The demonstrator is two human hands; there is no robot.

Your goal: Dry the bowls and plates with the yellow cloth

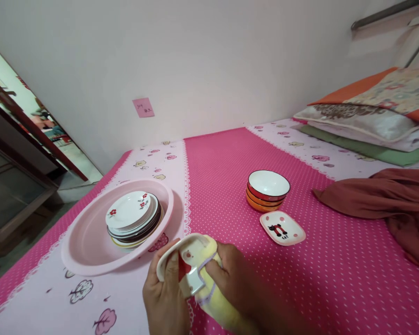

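My left hand [164, 298] grips a small square white dish [186, 263] with a red pattern, tilted on its edge near the bottom of the view. My right hand [233, 284] presses a yellow cloth [212, 302] against that dish, fingers closed on the cloth. To the left sits a pink plastic basin [87, 246] holding a stack of plates [134, 218], the top one white with red flowers. Further back to the right lies a second small square dish with a cat picture [282, 228], just in front of a stack of orange and red bowls [268, 190].
Everything rests on a bed covered with a pink polka-dot sheet [223, 177]. A brown-red cloth [387, 200] lies crumpled at the right. Folded blankets and pillows [370, 121] are piled at the back right. A white wall runs behind; a doorway opens at the left.
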